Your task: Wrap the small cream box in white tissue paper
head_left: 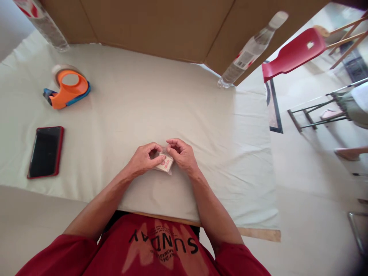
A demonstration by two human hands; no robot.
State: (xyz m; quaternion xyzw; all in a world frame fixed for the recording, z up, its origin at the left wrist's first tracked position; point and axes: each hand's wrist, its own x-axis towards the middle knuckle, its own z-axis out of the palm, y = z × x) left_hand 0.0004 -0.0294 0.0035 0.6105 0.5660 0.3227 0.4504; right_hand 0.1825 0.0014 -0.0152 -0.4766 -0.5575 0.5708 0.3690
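Observation:
Near the front edge of the cloth-covered table [149, 107], a small pale box with red print in clear plastic wrap [166, 165] is between my hands. My left hand [146, 157] is closed on its left side, the thumb lying across the printed face. At the upper right corner of the box, my right hand [183, 155] pinches the clear wrap between thumb and fingertips. The far side of the box is hidden by my fingers.
On the left lie a phone with a red case [46, 152] and an orange tape dispenser [69, 90]. A cardboard panel [155, 27] stands at the back, with water bottles [244, 57] [50, 32] by its ends. A red chair [299, 53], a folding stool [319, 105] and another person's foot [346, 153] are to the right.

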